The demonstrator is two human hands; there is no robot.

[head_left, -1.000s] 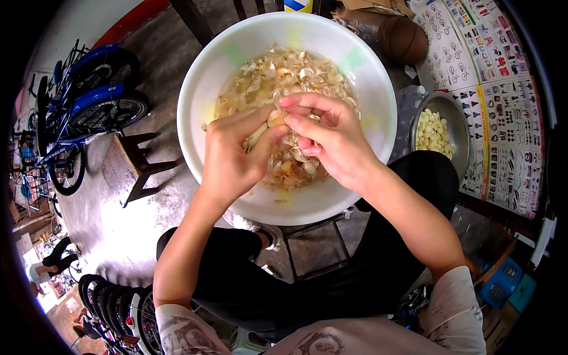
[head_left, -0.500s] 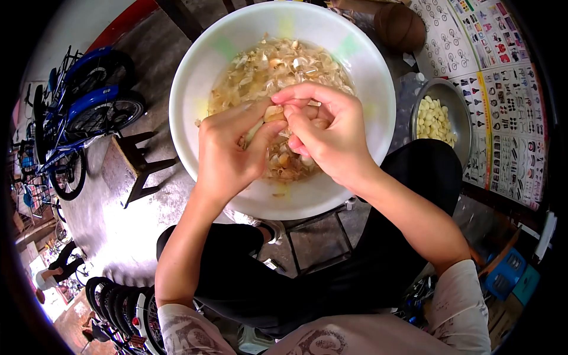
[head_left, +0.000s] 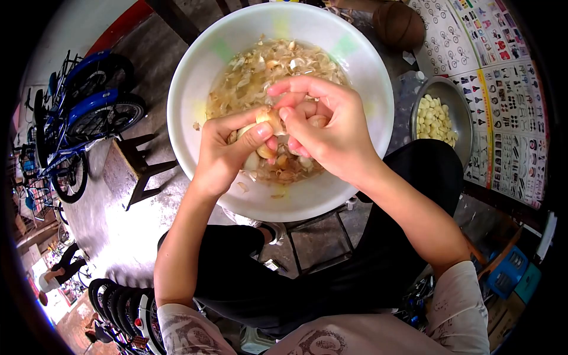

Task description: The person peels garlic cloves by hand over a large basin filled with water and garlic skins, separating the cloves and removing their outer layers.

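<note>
Left hand grip pinches a garlic clove; more cloves beneath its thumb, better exposed than half a second ago. Right hand thumb tip meets the clove, forefinger now raised higher; cannot tell whether this grip clasps anything. Below both: white basin, loose skins. Farther right: metal bowl, peeled cloves.

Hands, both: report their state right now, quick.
Left hand: closed, holding garlic.
Right hand: partly curled, up against the garlic; whether it grips any cannot be told.
</note>
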